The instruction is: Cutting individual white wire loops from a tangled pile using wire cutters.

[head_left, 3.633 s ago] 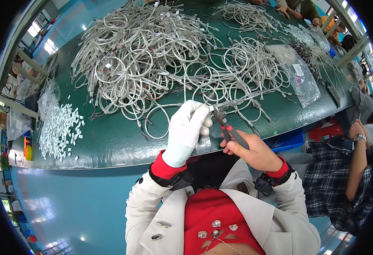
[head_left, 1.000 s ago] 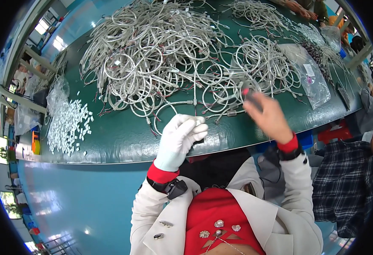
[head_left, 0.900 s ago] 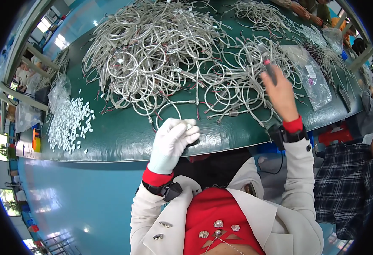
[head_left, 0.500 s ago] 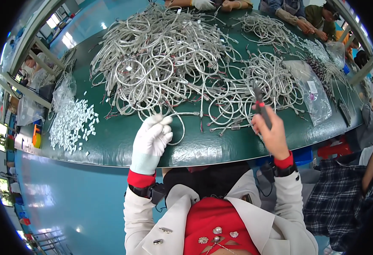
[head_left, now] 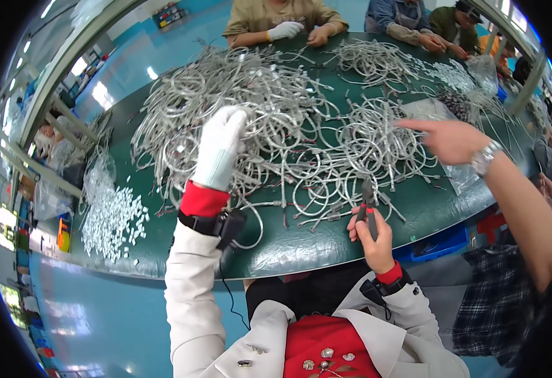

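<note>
My left hand, in a white glove, reaches over the big heap of clear-sheathed cables. Its fingers are curled in against the cables, and what they hold, if anything, is hidden. Near the front edge of the table, my right hand is bare and closed around pliers with dark jaws and red-and-black handles. The jaws point away from me, close to the smaller cable heap. A single looped cable lies in front of the big heap.
White small pieces are strewn at the left on the green table. A co-worker's bare hand points from the right over the smaller heap. Other people work across the table. A blue bin stands below the right edge.
My left hand has moved forward from the front cable onto the big heap. My right hand has come back and left with the pliers. A co-worker's arm has entered from the right.
</note>
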`<state>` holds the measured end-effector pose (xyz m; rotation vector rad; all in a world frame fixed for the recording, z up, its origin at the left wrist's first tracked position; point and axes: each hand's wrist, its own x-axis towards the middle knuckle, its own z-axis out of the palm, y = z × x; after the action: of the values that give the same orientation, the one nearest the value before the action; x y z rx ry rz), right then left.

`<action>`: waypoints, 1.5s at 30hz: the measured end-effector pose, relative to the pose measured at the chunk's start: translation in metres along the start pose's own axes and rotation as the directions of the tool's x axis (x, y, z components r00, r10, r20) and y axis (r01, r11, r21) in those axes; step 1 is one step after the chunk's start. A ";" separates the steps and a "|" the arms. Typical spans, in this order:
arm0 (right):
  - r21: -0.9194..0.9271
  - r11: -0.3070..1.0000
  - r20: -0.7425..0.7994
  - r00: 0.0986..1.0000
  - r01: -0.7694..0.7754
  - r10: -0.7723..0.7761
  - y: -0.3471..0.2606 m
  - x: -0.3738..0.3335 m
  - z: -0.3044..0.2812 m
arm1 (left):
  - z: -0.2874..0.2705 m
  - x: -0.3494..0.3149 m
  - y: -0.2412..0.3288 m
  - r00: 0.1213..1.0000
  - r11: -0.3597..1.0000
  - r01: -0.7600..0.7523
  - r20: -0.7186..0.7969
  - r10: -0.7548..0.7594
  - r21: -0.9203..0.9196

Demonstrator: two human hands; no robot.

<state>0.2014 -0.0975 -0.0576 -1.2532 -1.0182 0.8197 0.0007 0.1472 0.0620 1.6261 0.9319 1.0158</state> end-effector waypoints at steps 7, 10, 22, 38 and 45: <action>-0.029 0.999 -0.003 0.999 0.038 -0.038 0.010 0.002 -0.003 | 0.009 0.084 -0.015 0.945 0.661 -0.160 -0.079 0.317 0.733; -0.096 0.992 -0.014 0.996 0.084 -0.085 0.007 -0.001 -0.001 | 0.013 0.100 -0.014 0.972 0.439 -0.059 -0.049 0.229 0.896; -0.149 0.980 0.000 0.991 0.135 -0.137 0.011 0.002 -0.002 | 0.023 0.124 -0.017 0.998 0.328 0.061 -0.050 -0.042 0.943; -0.321 0.921 -0.033 0.969 0.221 -0.244 0.007 0.001 0.001 | 0.054 0.097 0.003 0.924 0.524 -0.228 0.013 0.382 0.821; -0.366 0.873 -0.049 0.930 0.323 -0.365 0.016 0.002 0.006 | 0.094 0.109 -0.008 0.975 0.255 -0.201 0.219 -0.044 0.946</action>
<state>0.1969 -0.0906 -0.0727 -1.3467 -1.2856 0.2868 0.1258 0.2185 0.0573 2.7794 1.4913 0.1639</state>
